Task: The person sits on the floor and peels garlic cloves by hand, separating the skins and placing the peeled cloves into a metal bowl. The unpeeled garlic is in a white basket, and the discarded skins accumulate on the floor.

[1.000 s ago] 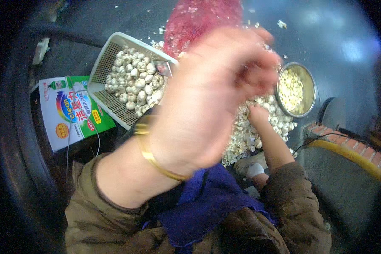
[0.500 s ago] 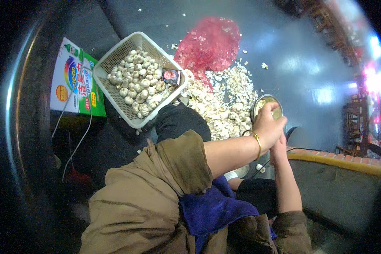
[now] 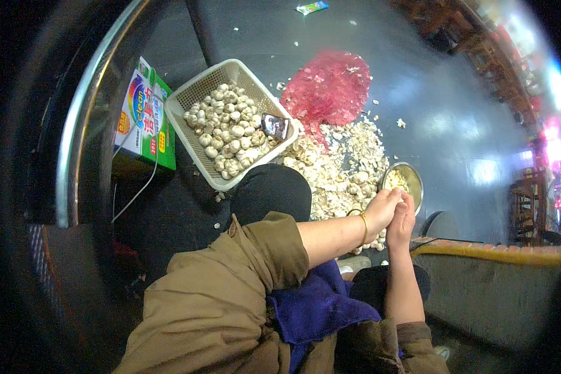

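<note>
**Both hands meeting above a heap of garlic on the floor**

The left hand (image 3: 383,209), with a gold bangle (image 3: 363,227) at the wrist, and the right hand (image 3: 402,219) are pressed together, fingers curled inward; whatever they pinch between them is too small to make out, so it cannot be told what they hold. They hover just beside a small metal bowl (image 3: 411,181) holding pale peeled cloves, at the near edge of the garlic pile (image 3: 340,165) spread on the dark floor (image 3: 442,93). Beyond the pile lies a red mesh sack (image 3: 330,87). To the left stands a white plastic basket (image 3: 187,103) filled with whole garlic bulbs (image 3: 227,131); a small dark phone (image 3: 275,126) rests at its right corner. Left of the basket lies a green and white carton (image 3: 144,115). The person wears a brown jacket (image 3: 218,305) with the left sleeve pushed up, a blue cloth (image 3: 315,308) across the lap, and a dark-clad knee (image 3: 271,190) sits between basket and pile
</note>
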Demonstrator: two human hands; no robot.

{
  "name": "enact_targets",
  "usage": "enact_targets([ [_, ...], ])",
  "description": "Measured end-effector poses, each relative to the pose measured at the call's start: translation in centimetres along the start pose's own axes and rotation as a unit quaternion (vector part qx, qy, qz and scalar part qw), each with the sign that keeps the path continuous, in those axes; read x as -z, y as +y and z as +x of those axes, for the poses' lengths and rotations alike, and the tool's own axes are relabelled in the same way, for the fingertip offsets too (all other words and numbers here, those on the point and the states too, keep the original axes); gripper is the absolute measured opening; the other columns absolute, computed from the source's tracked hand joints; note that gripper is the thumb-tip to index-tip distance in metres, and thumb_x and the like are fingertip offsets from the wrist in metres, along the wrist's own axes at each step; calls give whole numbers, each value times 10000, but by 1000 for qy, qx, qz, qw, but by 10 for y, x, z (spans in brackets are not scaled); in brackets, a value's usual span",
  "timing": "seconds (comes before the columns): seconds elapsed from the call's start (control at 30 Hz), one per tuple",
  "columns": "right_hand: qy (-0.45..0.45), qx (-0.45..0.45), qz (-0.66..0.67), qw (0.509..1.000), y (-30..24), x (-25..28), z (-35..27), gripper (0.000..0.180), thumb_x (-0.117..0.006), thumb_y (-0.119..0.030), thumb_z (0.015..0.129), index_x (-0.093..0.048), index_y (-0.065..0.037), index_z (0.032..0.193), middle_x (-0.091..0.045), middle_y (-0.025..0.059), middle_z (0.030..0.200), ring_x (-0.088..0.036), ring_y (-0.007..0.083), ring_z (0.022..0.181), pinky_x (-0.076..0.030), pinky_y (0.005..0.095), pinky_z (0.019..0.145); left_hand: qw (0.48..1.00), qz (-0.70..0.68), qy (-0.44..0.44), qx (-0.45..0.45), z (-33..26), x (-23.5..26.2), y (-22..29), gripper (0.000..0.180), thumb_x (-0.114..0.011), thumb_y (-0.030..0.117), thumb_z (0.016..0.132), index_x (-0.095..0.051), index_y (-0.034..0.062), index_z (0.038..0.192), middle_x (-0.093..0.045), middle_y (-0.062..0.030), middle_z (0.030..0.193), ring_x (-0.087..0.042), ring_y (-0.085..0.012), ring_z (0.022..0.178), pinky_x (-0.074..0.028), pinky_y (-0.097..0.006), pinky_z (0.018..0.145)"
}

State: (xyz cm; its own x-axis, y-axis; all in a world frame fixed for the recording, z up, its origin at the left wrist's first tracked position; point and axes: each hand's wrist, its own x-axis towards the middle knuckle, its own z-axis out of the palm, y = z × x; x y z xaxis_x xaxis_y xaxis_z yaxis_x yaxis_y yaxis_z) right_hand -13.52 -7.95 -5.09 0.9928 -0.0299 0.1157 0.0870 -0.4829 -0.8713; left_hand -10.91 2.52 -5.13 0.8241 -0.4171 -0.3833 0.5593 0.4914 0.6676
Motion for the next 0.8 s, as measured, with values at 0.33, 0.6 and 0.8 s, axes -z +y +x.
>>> enact_targets([
  [0.33,48,25,-11,998,15,-12,35,292,-479,-106,953,-497,-14,1230,-571,102,1115,-560,158,921,-474,283,799,992,-119,45,-13,25,8,11,434,-412,448,1036,-516,49,1171,-589,-53,1014,-559,-140,936,-467,-300,856],
  [0.6,25,-30,242,969,4,-28,54,311,-447,-265,1029,-510,0,1180,-626,142,1130,-605,186,998,-484,317,893,978,-155,91,-107,33,5,19,349,-525,380,986,-647,53,983,-654,-55,917,-608,-142,868,-500,-307,763],
  [0.8,20,-52,254,966,-10,-37,57,342,-485,-261,998,-541,2,1211,-631,138,1174,-602,202,1058,-480,314,928,987,-149,37,-54,34,15,25,470,-451,507,1011,-598,73,1113,-623,-43,1021,-575,-113,943,-475,-282,839],
])
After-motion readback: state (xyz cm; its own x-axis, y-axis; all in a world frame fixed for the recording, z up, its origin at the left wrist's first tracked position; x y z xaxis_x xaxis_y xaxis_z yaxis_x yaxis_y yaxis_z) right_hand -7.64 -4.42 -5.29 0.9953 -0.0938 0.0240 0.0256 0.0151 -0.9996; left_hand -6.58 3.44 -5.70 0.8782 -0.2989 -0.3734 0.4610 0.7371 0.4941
